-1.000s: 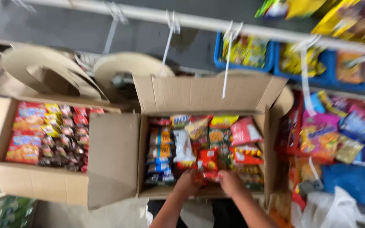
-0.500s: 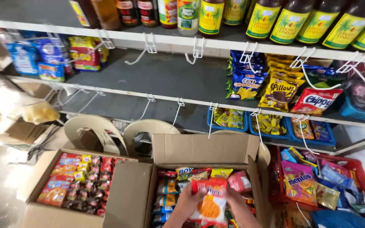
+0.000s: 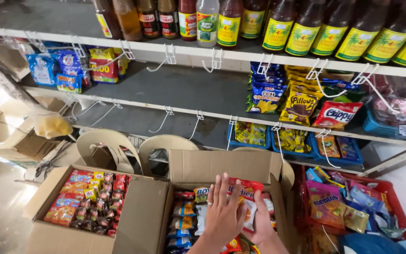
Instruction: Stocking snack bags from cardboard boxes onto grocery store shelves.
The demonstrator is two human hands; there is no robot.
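Left hand (image 3: 225, 211) fingers spread flat on snack packet (image 3: 246, 197); right hand (image 3: 264, 221) grips it from behind. Packet red/white w/ orange print, upright above open cardboard box (image 3: 222, 169).

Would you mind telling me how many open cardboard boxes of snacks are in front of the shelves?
2: the left box sits apart from the hands; the right box is under both hands. Others may lie out of frame.

- Two hands lift a red-and-white snack packet (image 3: 246, 200) above an open cardboard box (image 3: 222, 169) packed with snacks.
- The left hand (image 3: 224, 214) lies flat, fingers spread, across the packet; the right hand (image 3: 263, 225) supports it from beneath.
- A second snack-filled box (image 3: 52, 188) sits just beside, below shelves of bottles (image 3: 278, 28).
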